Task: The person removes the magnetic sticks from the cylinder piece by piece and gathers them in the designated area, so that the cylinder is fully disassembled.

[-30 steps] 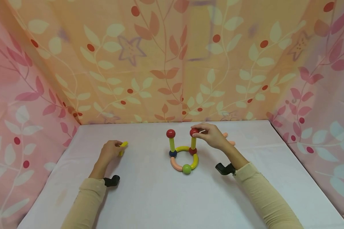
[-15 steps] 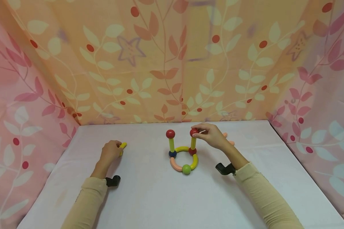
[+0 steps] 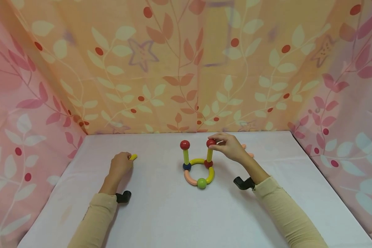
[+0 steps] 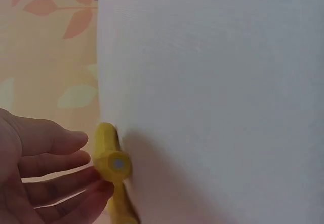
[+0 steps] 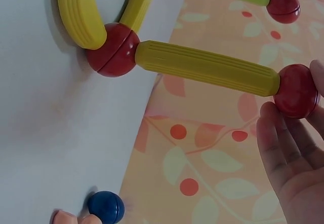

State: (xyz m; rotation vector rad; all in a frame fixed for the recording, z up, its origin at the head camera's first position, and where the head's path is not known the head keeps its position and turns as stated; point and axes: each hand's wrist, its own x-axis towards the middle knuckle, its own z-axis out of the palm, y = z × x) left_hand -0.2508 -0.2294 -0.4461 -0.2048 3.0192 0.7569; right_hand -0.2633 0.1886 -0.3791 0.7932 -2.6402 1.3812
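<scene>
Two hands: the right hand [image 3: 227,147] pinches a red ball [image 3: 210,143] atop a yellow stick [image 5: 207,68], the ring [image 3: 197,161] below its fingertips; the left hand [image 3: 121,163], fingers relaxed, touches yellow pieces [image 4: 105,138] at its tips. Tugging sideways could topple the stick; nudging might roll the pieces.

The left grip [image 3: 121,163] reaches forward, loosely curved, while the right grip [image 3: 228,146] angles inward, pinching
</scene>
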